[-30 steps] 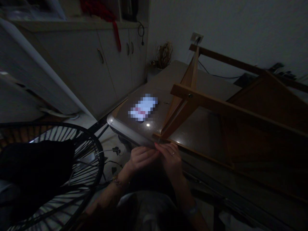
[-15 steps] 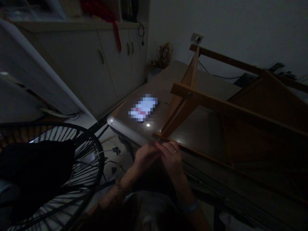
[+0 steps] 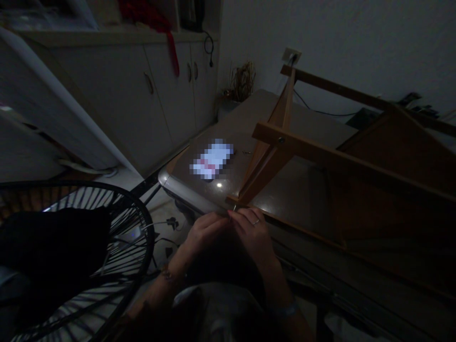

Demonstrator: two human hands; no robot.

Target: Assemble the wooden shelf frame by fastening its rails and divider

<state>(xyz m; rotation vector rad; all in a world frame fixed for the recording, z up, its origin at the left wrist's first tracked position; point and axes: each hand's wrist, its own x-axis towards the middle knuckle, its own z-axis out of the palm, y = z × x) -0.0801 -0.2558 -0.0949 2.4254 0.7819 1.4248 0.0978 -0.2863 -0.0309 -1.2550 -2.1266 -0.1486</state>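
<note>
A wooden frame lies on the brown tabletop, its slanted rails meeting at a near corner beside the table edge. A thin, shiny metal piece stands out from that corner's lower end; whether it is a screw or a tool shank is unclear. My right hand, with a ring on one finger, pinches at this metal piece just below the wood. Close beside it, my left hand has its fingers pressed together, their tips at the right fingertips. Anything within the left fingers is hidden.
A lit phone and a few small dark screws lie on the tabletop. At left stands a black corded chair with dark cloth on it. White cabinets line the back left; a dried plant stands behind the table.
My left hand has shifted slightly left and down, away from the right hand's palm. The right hand has moved a little, and more of the metal piece shows. The frame has stayed in place.
</note>
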